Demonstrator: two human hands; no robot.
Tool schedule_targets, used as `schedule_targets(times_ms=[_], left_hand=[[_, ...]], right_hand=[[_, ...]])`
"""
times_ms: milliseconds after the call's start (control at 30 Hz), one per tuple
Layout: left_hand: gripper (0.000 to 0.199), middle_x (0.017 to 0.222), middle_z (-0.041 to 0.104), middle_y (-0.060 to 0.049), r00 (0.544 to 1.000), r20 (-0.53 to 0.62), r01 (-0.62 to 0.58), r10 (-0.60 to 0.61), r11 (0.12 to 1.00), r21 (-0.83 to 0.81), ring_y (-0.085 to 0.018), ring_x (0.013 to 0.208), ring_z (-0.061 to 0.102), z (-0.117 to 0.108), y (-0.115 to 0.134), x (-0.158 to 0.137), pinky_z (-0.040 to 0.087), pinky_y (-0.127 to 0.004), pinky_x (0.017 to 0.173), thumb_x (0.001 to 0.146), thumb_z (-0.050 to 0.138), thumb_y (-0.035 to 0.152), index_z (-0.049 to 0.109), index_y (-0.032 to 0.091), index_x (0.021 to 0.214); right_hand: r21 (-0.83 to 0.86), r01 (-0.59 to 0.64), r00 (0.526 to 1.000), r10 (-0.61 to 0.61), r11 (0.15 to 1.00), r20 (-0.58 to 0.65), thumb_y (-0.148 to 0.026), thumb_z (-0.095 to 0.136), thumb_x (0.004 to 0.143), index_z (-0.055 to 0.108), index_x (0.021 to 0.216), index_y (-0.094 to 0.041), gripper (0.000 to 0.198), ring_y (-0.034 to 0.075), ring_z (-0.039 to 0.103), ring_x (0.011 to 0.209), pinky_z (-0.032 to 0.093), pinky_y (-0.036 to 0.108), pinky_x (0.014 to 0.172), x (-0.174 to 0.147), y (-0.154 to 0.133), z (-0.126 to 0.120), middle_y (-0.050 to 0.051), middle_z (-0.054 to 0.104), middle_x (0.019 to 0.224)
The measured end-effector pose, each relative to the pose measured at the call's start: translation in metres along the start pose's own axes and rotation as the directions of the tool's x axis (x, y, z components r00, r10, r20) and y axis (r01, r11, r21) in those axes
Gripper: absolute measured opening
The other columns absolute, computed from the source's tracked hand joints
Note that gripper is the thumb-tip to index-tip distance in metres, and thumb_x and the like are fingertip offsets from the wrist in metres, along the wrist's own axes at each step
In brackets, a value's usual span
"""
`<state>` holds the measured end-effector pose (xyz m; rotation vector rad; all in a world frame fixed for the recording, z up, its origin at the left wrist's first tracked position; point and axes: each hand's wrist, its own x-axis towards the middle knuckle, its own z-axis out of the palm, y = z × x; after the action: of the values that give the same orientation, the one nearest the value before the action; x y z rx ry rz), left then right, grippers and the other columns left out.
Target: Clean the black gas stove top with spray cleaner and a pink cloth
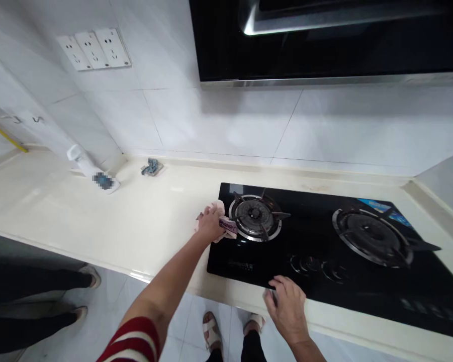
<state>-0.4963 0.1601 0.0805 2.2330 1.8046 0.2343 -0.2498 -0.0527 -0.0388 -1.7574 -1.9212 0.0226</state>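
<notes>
My left hand [210, 223] is closed on a pale pink cloth [216, 206] with dark printing, pressed down at the left edge of the black gas stove [305, 226]. The cloth lies partly on the glass and partly on the counter, close to the left burner [254, 215]. At the stove's front edge, my right hand [287, 307] rests with its fingers slightly bent and the thumb apart. It holds nothing. Several control knobs [311, 264] sit just above it. The right burner [371, 235] has its black pan support on it.
A black range hood [324, 45] hangs over the stove. On the cream counter [166, 216] lie a crumpled blue-grey piece [151, 166] by the wall and a white pipe foot [107, 183]. Sockets [94, 49] are on the wall. Another person's legs [33, 281] stand at left.
</notes>
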Motion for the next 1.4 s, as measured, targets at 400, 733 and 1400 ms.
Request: schedule_targets(times_ms=[400,733,1400], left_hand=[[0.048,0.123,0.057,-0.006,0.982,0.164,-0.097,0.095,0.995,0.003,-0.029,0.108,0.053,0.032,-0.013,-0.158,0.045,-0.044,0.092,0.068,0.081,0.042,0.068,0.034,0.113],[0.047,0.131,0.055,-0.012,0.875,0.087,-0.469,0.476,0.879,-0.091,-0.032,0.117,0.048,0.072,0.084,-0.172,0.043,-0.048,0.092,0.083,0.066,0.054,0.063,0.024,0.119],[0.023,0.080,0.063,-0.008,0.699,-0.383,0.666,-0.604,0.745,0.038,-0.030,0.076,0.063,-0.055,-0.200,-0.266,0.053,-0.043,0.070,0.076,0.060,0.031,0.071,0.016,0.089]], right_hand=[[0.017,0.007,0.999,-0.006,1.000,-0.034,-0.043,0.048,0.094,0.060,0.101,-0.021,0.025,0.032,0.052,0.117,0.037,0.051,0.099,-0.004,0.009,0.003,0.012,0.061,0.116],[0.195,-0.110,0.977,0.142,0.975,-0.161,-0.049,0.030,0.100,0.064,0.096,-0.017,0.046,0.033,0.052,0.112,0.038,0.053,0.098,-0.010,0.031,0.000,0.017,0.061,0.112],[0.031,0.002,0.996,0.000,1.000,-0.087,-0.051,0.042,0.096,0.067,0.089,-0.019,0.041,0.032,0.057,0.105,0.042,0.049,0.090,-0.006,0.019,0.001,0.014,0.062,0.112]])
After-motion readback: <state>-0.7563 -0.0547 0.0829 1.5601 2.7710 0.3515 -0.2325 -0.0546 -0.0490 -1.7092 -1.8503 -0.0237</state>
